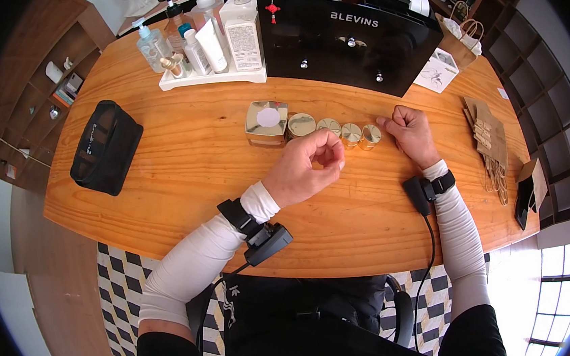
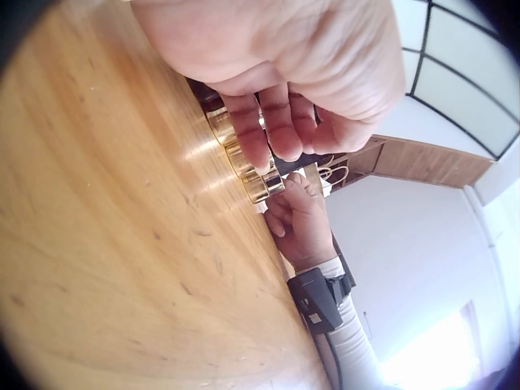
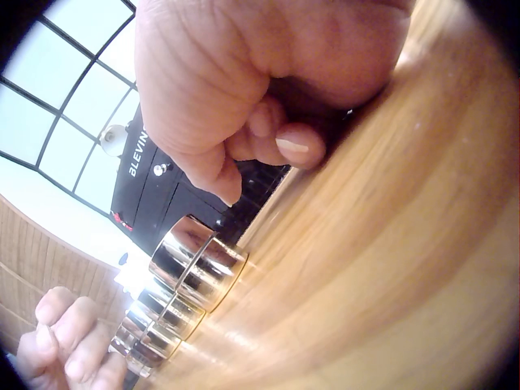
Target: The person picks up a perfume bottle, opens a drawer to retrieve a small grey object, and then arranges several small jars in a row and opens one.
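A row of small jars with shiny gold lids runs left to right on the wooden table. At its left end stands a larger square gold-topped container with a pale round spot on top. My left hand hovers in front of the row, its fingers loosely bent and nothing between them; it hides the lower part of some jars. Just past the right end, my right hand rests at the table with fingers curled in, thumb side towards the nearest gold jar. Nothing shows in its grasp.
Behind the row is a black drawer chest marked BLEVINS. A white tray of pump bottles and tubes stands beside it. On the left lies a black mesh pouch; on the right, folded brown paper bags and a white box.
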{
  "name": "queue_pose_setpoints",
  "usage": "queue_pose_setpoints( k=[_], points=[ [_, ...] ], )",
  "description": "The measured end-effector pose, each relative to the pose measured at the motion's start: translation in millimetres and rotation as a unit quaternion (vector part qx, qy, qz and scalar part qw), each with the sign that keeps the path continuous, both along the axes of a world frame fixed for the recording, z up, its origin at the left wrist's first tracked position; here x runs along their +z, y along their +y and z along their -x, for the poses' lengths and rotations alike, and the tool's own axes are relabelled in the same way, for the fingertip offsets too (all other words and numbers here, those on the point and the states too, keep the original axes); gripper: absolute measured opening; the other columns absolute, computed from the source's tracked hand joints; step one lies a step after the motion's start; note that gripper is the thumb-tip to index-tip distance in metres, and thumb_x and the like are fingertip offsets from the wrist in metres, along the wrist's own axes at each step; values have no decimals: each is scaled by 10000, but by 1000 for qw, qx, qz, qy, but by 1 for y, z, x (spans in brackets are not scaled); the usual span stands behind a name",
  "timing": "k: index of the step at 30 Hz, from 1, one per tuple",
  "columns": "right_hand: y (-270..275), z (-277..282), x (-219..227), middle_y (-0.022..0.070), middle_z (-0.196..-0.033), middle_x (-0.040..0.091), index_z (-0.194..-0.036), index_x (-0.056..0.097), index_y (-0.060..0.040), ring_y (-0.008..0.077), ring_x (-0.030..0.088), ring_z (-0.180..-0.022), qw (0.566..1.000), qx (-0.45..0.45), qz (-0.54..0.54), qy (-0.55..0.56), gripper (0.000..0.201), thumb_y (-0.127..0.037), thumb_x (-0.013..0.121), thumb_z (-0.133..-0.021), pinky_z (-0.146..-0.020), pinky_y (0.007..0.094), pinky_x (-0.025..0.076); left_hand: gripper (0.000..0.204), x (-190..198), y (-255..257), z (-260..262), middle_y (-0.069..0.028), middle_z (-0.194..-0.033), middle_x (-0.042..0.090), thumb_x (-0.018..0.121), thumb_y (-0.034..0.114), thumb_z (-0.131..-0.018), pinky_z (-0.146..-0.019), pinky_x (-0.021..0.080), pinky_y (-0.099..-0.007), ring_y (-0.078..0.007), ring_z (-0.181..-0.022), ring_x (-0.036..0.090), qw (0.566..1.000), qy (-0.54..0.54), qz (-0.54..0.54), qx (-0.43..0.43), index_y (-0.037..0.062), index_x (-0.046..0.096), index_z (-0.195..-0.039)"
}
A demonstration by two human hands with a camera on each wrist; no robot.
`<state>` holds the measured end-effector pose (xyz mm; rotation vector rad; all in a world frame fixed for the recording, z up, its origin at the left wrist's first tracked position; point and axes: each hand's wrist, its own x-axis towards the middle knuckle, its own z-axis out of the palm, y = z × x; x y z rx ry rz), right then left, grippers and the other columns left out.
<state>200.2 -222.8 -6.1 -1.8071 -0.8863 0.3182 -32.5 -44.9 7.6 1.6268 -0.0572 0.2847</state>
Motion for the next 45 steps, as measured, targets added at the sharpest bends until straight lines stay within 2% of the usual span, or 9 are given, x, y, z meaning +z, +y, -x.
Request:
queue_pose_setpoints(
  k=[3, 8, 15, 23, 42, 45],
  points=[
    [0, 1, 1, -75, -575, 337, -625, 322, -109, 30, 284, -556, 1000, 0, -1, -4, 541, -129, 786, -903, -440, 263, 262, 123, 2, 0, 0, 28, -924, 561, 648, -11, -896, -813, 497, -225, -53, -851, 553, 1000, -6, -6, 5, 57, 558, -944],
    [0, 0, 0, -76, -577, 336, -627, 321, -109, 30, 280, -561, 1000, 3, -5, 1, 539, -123, 784, -904, -442, 262, 260, 119, 3, 3, 1, -2, -923, 526, 568, -68, -829, -817, 479, -245, -89, -853, 528, 997, -5, -74, -16, 33, 553, -890],
    [0, 1, 1, -77, -581, 337, -629, 322, -108, 30, 280, -569, 1000, 2, -5, -1, 536, -115, 781, -905, -448, 260, 259, 110, 0, 3, -1, -14, -946, 523, 554, -79, -830, -781, 473, -239, -96, -844, 524, 998, -10, -58, -27, 23, 553, -870],
    [0, 0, 0, -76, -590, 325, -624, 321, -103, 37, 273, -584, 1000, 0, -4, -3, 538, -112, 784, -899, -457, 267, 259, 110, 4, 3, 1, -18, -938, 512, 550, -83, -824, -730, 452, -228, -96, -830, 515, 994, -16, -111, -16, 22, 575, -802],
    [0, 2, 2, -78, -583, 334, -619, 325, -106, 35, 275, -576, 1000, 0, -6, 1, 540, -110, 788, -897, -453, 262, 260, 141, 5, -1, 2, 6, -920, 476, 571, -95, -782, -649, 381, -218, -75, -774, 465, 995, -38, -91, -6, 20, 652, -787],
    [1, 3, 3, -79, -581, 337, -618, 325, -108, 33, 277, -571, 1000, -1, -4, 5, 541, -114, 788, -898, -451, 263, 260, 146, 5, -2, 2, 6, -911, 464, 573, -103, -779, -649, 377, -218, -80, -759, 456, 999, -24, -45, -10, 11, 664, -785]
  ],
)
